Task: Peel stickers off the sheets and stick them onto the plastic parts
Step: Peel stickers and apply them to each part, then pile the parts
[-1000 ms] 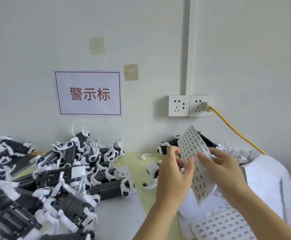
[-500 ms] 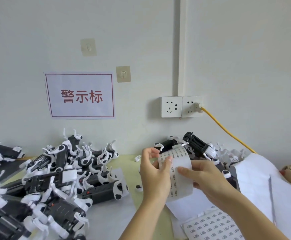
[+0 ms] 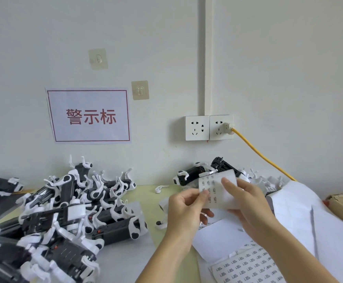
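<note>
Our left hand (image 3: 184, 209) pinches the sticker sheet (image 3: 217, 188) at its left edge, in the middle of the frame; our right hand (image 3: 246, 203) grips its right side. Plastic parts (image 3: 68, 211) lie far left, nearer the left hand.

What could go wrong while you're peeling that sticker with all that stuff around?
The sticker sheet is bent over between both hands, so a sticker might crease or tear as the left hand pinches it. The right hand covers part of the sheet, so neighbouring stickers could lift. The black-and-white plastic parts lie heaped together, so one could get missed.
</note>
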Tool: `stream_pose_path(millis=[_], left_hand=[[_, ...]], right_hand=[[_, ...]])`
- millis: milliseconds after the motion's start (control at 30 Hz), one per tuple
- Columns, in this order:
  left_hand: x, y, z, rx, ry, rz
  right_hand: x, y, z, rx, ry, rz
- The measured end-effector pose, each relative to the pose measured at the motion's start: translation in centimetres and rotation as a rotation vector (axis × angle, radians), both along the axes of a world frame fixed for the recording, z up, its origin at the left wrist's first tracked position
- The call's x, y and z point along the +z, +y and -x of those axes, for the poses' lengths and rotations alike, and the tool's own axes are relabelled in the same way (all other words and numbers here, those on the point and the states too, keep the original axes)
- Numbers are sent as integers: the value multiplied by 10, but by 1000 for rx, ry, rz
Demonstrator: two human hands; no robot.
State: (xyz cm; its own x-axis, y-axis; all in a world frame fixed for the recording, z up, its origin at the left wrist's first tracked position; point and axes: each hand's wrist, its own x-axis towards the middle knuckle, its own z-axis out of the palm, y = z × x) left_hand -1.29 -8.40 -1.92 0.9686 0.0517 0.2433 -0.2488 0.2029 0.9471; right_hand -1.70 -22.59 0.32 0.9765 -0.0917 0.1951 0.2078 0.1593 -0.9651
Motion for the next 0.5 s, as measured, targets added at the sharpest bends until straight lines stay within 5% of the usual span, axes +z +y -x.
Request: stream_pose_path(millis=[133,300,500], left_hand=[[3,5,-3,92,44,201],[1,4,-5,99,69,246],[-3,5,-3,370,-181,-34]], right_hand=[[-4,6,2,193,76,118],[-5,9,2,147,39,130],[-6,9,0,80,13,117]])
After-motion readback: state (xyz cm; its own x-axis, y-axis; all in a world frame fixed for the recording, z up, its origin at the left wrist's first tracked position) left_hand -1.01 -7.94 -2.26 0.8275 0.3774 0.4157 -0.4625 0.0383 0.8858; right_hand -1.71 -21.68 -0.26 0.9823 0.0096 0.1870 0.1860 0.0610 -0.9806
